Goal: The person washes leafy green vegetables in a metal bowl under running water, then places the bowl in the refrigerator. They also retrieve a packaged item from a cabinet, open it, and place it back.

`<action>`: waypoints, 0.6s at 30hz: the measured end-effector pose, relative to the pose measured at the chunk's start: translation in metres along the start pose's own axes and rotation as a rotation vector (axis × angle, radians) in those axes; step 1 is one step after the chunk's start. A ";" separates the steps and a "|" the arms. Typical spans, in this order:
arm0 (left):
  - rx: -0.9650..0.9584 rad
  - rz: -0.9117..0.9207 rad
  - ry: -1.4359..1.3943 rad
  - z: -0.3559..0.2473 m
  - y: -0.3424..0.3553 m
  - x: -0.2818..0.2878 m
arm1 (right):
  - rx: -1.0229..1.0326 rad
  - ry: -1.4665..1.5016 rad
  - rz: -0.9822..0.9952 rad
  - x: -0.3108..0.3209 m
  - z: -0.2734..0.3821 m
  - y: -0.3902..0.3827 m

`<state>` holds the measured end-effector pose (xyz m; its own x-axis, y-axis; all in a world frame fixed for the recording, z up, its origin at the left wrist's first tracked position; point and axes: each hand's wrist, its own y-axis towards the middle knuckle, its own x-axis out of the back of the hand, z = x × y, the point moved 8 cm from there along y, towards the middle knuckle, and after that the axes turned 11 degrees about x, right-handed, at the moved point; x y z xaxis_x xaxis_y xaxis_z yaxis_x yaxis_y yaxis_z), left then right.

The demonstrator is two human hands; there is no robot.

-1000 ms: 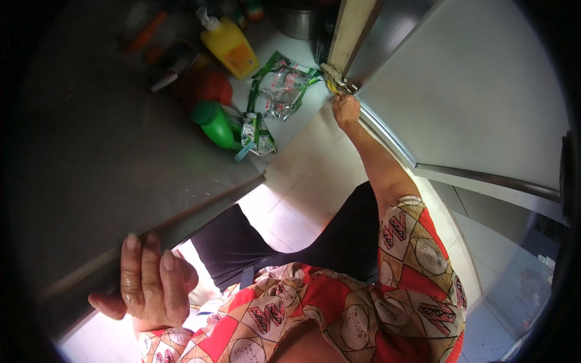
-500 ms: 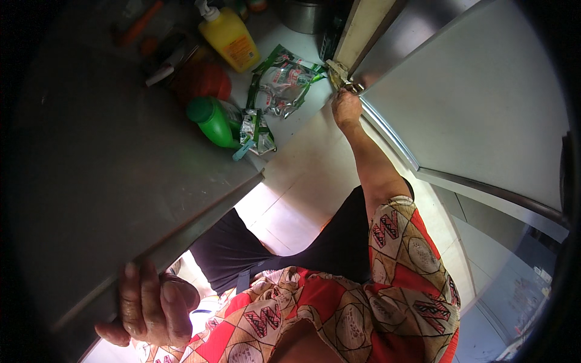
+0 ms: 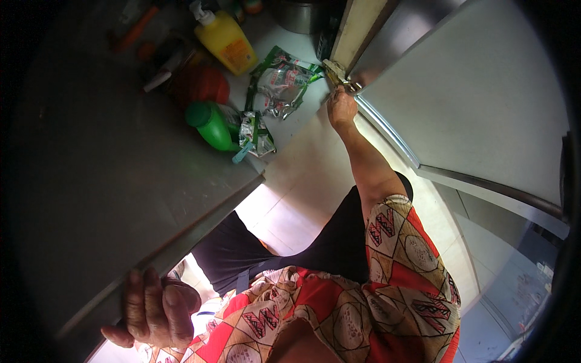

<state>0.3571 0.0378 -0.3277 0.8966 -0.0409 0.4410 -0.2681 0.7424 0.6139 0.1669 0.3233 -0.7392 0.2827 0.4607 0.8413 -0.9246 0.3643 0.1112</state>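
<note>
My left hand [image 3: 154,308] is closed at the edge of the dark cabinet door [image 3: 145,181] at lower left, fingers curled against that edge. My right hand [image 3: 342,109] reaches forward to the metal hinge [image 3: 348,85], where the white cabinet door [image 3: 472,109] meets the frame. Its fingers are closed there; what lies between them is hidden. A crumpled pale yellowish scrap [image 3: 334,69] sits right by the fingertips, against the frame post [image 3: 363,30].
On the cabinet floor [image 3: 296,127] lie a clear-and-green plastic bag [image 3: 283,85], a smaller green packet [image 3: 255,133] and a green bottle [image 3: 212,127]. Behind them stand a yellow pump bottle [image 3: 227,45], a red rounded container [image 3: 209,85] and a metal pot [image 3: 299,17].
My right hand has shifted very slightly left, still at the hinge. The left hand stays at the door edge, and the view has moved a little.
</note>
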 end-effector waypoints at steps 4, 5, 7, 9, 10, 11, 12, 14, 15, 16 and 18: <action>0.019 0.022 0.020 0.000 0.002 -0.002 | -0.073 0.078 -0.063 -0.007 -0.009 -0.001; 0.007 0.019 0.015 0.000 0.003 -0.002 | -0.086 0.108 -0.116 -0.009 -0.012 -0.001; 0.000 0.016 -0.002 0.000 0.004 -0.001 | -0.154 0.279 -0.225 -0.020 -0.023 -0.003; -0.002 0.045 -0.003 0.000 0.004 -0.002 | -0.346 0.571 -0.299 -0.040 -0.040 -0.006; 0.009 0.072 -0.003 0.001 0.005 -0.003 | -0.308 0.580 -0.365 -0.040 -0.041 -0.005; 0.003 0.095 0.005 0.000 0.005 -0.002 | -0.348 0.600 -0.393 -0.044 -0.046 -0.006; 0.003 0.130 0.012 0.000 0.005 -0.003 | -0.396 0.633 -0.418 -0.047 -0.050 -0.008; 0.000 0.153 0.015 0.000 0.004 -0.003 | -0.504 0.703 -0.389 -0.055 -0.057 -0.008; -0.004 0.145 0.007 0.000 0.004 -0.002 | -0.558 0.756 -0.397 -0.058 -0.059 -0.010; -0.008 0.137 -0.001 0.000 0.003 -0.002 | -0.566 0.791 -0.395 -0.058 -0.059 -0.009; -0.004 0.094 -0.012 0.000 0.003 -0.001 | -0.615 0.882 -0.424 -0.057 -0.056 -0.011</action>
<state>0.3550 0.0401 -0.3262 0.8633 0.0213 0.5043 -0.3496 0.7458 0.5670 0.1757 0.3386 -0.8181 0.8447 0.5238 0.1097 -0.5007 0.8459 -0.1839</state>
